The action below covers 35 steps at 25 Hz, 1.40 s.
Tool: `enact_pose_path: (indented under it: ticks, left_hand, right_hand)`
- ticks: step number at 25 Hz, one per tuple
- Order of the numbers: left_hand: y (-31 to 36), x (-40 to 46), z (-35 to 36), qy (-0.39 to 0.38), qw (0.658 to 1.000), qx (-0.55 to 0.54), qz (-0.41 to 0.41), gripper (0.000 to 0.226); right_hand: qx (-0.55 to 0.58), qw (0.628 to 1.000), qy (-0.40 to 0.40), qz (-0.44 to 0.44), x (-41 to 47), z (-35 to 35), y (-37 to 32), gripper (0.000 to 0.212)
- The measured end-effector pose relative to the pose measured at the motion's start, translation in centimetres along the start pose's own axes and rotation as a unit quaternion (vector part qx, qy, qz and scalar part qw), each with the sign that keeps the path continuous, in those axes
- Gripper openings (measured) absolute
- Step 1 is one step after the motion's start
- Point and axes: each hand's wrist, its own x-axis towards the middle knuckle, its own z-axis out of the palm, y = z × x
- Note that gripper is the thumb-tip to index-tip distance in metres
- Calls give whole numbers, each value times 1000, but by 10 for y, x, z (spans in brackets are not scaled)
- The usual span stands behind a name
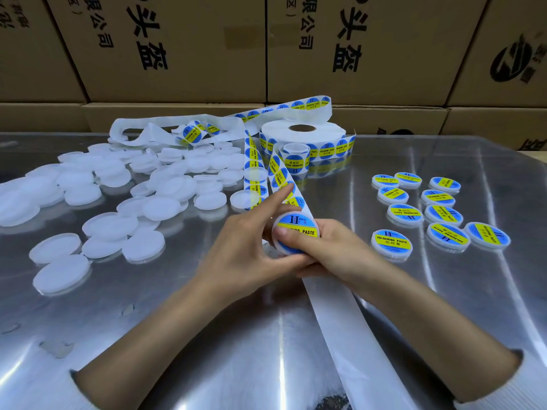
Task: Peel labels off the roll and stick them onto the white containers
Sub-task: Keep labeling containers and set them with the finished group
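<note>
Both hands meet at the table's middle around one white container [296, 232] that carries a blue and yellow label. My right hand [325, 250] grips it from the right, thumb lying across the label's lower edge. My left hand [245, 247] holds its left side, index finger stretched up onto the label strip [278, 176]. That strip runs back to the label roll [305, 134]. Bare backing paper [349, 329] trails toward me under my right forearm. Several unlabelled white containers [124, 196] lie heaped at the left. Several labelled containers [435, 211] lie at the right.
The work surface is a shiny metal table [236, 335]. Loose used backing [154, 128] lies tangled behind the white heap. Stacked cardboard boxes [183, 48] wall off the far edge of the table.
</note>
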Motion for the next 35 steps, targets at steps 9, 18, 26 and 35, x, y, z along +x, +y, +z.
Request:
enact_pose_path:
  ticks: [9, 18, 26, 35]
  left_hand:
    - [1, 0, 3, -83, 992, 90, 5, 63]
    - [6, 1, 6, -10, 992, 103, 74, 33]
    - [-2, -3, 0, 62, 970, 186, 141, 5]
    - [-37, 1, -13, -78, 936, 305, -154, 49]
  right_hand:
    - [117, 987, 84, 65, 3, 1, -2, 56]
    - [176, 977, 117, 39, 7, 4, 0, 46]
    - [9, 978, 207, 21, 9, -15, -1, 68]
    - [-257, 928, 244, 114, 19, -62, 19, 44]
